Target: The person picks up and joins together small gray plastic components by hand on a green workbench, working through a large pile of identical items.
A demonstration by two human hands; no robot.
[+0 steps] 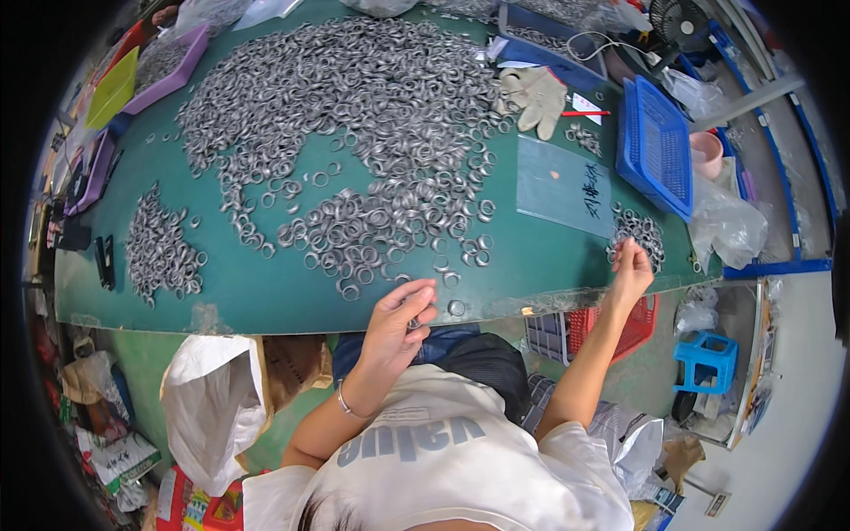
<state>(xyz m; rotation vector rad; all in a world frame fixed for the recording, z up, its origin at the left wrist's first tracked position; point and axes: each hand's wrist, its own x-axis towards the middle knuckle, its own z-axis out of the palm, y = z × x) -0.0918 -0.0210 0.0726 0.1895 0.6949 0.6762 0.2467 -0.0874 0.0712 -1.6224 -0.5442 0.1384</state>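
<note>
A broad heap of grey metal rings (354, 97) covers the far and middle part of the green table (460, 305). My left hand (403, 320) is closed just over the front edge, below the nearest rings; a bit of grey metal shows between its fingers, seemingly rings. Over at the right, my right hand (630, 268) has its fingertips pinched together at the near side of a small ring pile (639, 232). Whatever those fingertips hold is too small to make out. Another small pile of rings (159, 248) lies at the left.
A clear plastic sheet (558, 181), a work glove (536, 96) and a red pen (584, 113) lie toward the right. Blue baskets (655, 146) stand at the right edge. An open white sack (212, 398) sits below the front edge, with a red basket (620, 332) under the right side.
</note>
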